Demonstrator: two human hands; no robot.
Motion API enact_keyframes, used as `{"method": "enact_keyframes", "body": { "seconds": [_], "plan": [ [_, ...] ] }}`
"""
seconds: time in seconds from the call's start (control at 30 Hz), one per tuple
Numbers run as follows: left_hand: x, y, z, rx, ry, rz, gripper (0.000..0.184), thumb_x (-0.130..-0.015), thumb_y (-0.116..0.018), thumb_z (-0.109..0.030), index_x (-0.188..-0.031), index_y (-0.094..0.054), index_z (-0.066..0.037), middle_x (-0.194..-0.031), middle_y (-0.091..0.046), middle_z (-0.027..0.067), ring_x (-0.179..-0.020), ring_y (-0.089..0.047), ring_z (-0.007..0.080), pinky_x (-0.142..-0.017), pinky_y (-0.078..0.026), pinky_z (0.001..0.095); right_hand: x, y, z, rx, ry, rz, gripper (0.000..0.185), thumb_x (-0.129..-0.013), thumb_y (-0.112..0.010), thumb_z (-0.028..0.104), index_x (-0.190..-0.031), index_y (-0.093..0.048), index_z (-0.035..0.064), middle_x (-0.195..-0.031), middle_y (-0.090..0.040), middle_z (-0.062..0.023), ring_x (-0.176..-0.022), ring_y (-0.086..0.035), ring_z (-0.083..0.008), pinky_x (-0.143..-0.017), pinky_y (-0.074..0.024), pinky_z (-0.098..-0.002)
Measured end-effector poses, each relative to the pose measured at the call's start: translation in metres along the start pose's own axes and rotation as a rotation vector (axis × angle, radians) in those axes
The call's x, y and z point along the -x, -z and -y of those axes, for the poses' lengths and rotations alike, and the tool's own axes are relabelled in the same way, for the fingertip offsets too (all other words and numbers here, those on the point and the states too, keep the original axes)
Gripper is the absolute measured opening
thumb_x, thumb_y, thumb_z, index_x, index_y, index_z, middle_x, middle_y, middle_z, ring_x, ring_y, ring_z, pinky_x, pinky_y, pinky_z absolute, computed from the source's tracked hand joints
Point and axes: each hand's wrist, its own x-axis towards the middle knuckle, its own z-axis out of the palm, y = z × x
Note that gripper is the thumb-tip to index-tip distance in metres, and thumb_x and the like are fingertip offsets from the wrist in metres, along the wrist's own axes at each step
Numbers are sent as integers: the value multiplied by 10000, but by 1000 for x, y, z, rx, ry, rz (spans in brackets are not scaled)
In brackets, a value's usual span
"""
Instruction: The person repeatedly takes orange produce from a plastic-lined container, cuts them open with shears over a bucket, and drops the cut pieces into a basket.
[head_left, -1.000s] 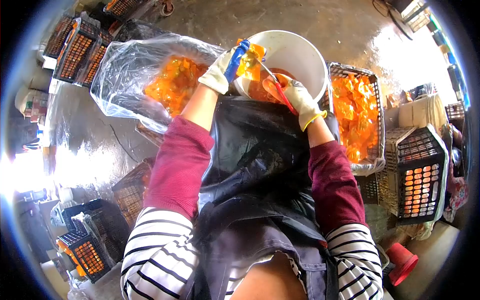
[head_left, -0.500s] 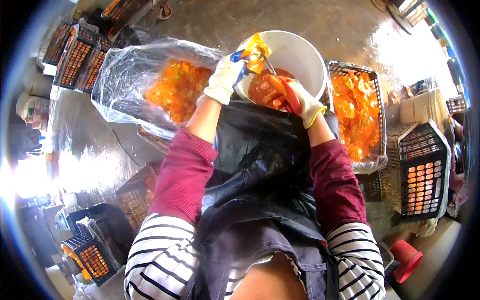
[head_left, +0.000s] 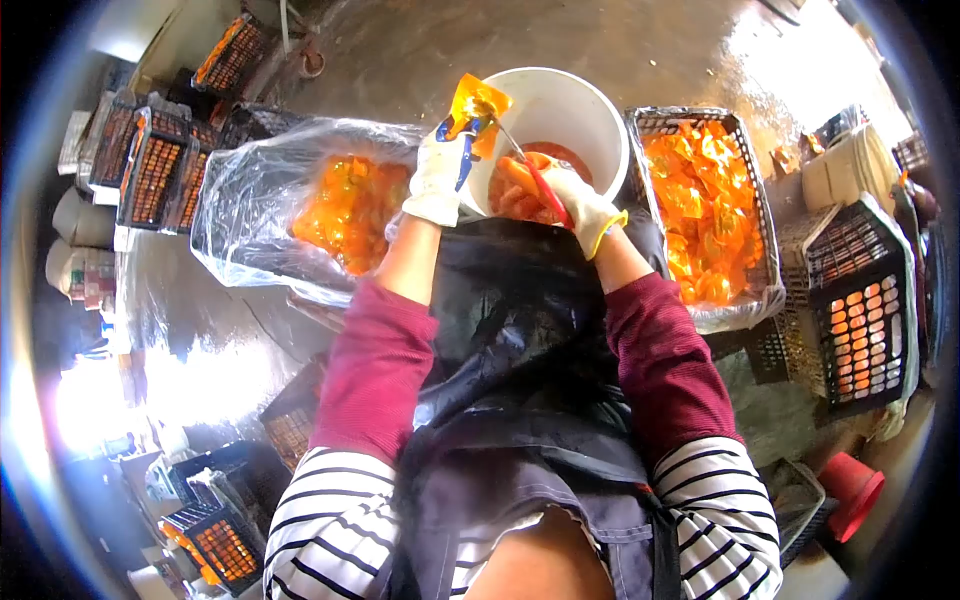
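Observation:
My left hand (head_left: 440, 172), in a white glove with a blue coating, is closed on a shiny, crumpled orange piece (head_left: 477, 98) above the left rim of a white bucket (head_left: 607, 130). My right hand (head_left: 574, 197), gloved in white and orange-red, grips a red-handled tool (head_left: 550, 192) with a thin metal end. That end reaches up to the orange piece; whether it is a knife or scissors I cannot tell. Reddish wet material (head_left: 572, 160) lies in the bucket below, partly hidden by my right hand.
Left of the bucket, a plastic-lined crate (head_left: 240, 205) holds shiny orange pieces (head_left: 350, 215). To the right, a black crate (head_left: 760, 190) holds more orange pieces (head_left: 700, 220). Further crates (head_left: 865, 335) stand at both sides, and a red container (head_left: 853, 495) sits at lower right.
Both hands have shifted slightly left in view, with the orange piece still in the left hand. My right hand has turned, and the red handle now shows more clearly.

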Motion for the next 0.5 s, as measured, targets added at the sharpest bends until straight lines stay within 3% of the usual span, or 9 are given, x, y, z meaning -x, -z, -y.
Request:
{"method": "enact_keyframes", "body": {
  "seconds": [0.07,0.2,0.33,0.37,0.43,0.5],
  "plan": [
    [2,-10,-9,-142,-114,-23,355,-856,-645,-248,-1086,-606,20,-943,-668,135,-823,-620,199,-715,-491,297,-2,4,-3,47,90,-63,229,-828,-687,261,-946,-614,77,-810,-580,-19,-743,-528,-118,-641,-417,-266],
    [-15,-33,-20,-120,-246,57,354,-870,-615,-279,-1053,-616,24,-892,-668,133,-803,-617,186,-687,-486,296,4,10,6,95,388,-190,230,-863,-641,256,-976,-599,60,-804,-586,-23,-699,-524,-127,-621,-414,-259],
    [-25,-69,-56,-173,-208,201,313,-867,-603,-241,-1034,-630,23,-866,-670,101,-754,-607,162,-670,-476,283,29,32,25,-134,309,-283,313,-862,-656,323,-1036,-613,67,-800,-622,-46,-684,-609,-119,-569,-465,-229],
    [-23,-81,-66,-160,-186,239,304,-866,-602,-233,-1028,-633,23,-860,-670,100,-749,-607,161,-668,-473,280,46,43,37,21,217,-367,328,-854,-665,347,-1028,-608,75,-742,-618,-29,-631,-599,-109,-533,-455,-224],
    [-26,-108,-73,-226,-237,321,312,-869,-586,-255,-1017,-635,16,-856,-674,128,-767,-621,181,-685,-470,288,65,63,45,93,246,-401,295,-883,-597,344,-986,-608,68,-713,-602,-30,-610,-587,-127,-537,-453,-248],
    [-24,-140,-81,-358,-304,378,324,-872,-578,-271,-1017,-631,13,-860,-673,142,-772,-625,192,-697,-470,293,93,87,44,67,285,-488,305,-858,-652,355,-985,-598,84,-711,-622,-26,-559,-552,-74,-476,-386,-201]
  ]
}}
